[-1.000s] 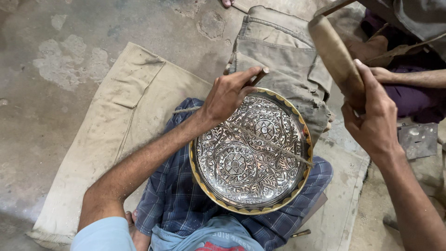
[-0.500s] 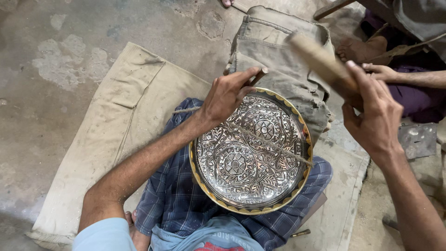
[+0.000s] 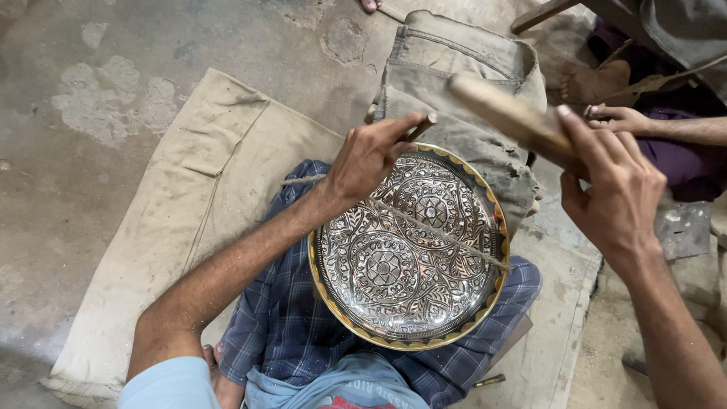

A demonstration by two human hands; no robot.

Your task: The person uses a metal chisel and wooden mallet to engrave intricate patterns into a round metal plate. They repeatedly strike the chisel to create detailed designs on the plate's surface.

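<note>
A: What is laid on the floor (image 3: 98, 45)?
B: A tan cloth (image 3: 189, 212) is spread there; an engraved round tray (image 3: 409, 250) is rested on the lap, crossed by a cord (image 3: 447, 235).
A: How are the hands set?
B: A wooden mallet (image 3: 507, 113) is gripped in the closed right hand (image 3: 613, 189), above the tray's right. A thin punch (image 3: 420, 127) is pinched by the left hand (image 3: 371, 155) at the tray's upper rim.
</note>
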